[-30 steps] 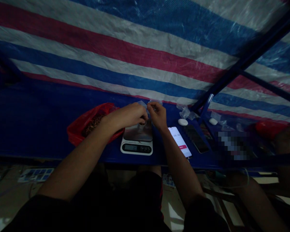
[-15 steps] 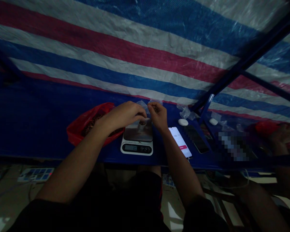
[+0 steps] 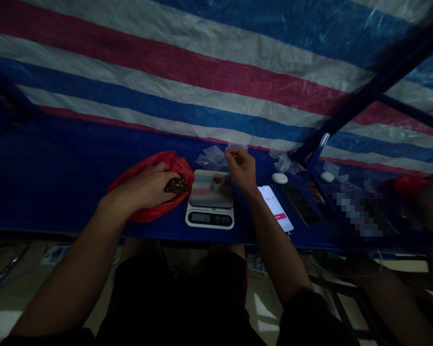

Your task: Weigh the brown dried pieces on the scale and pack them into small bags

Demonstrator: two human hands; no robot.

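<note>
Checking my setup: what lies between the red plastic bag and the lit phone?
Head view: a digital scale bearing a small cup, and the right forearm.

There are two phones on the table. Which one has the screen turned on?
The phone nearest the right hand is on: its screen glows white with a pink bar. The other phone, just beside it, is dark.

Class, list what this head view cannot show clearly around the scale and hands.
Scale's display: too dim and small to read.
Right hand: fingers hide what they pinch.
Red bag: left hand hides its inside.
Pixelated patch: blurring hides what lies there.
</note>
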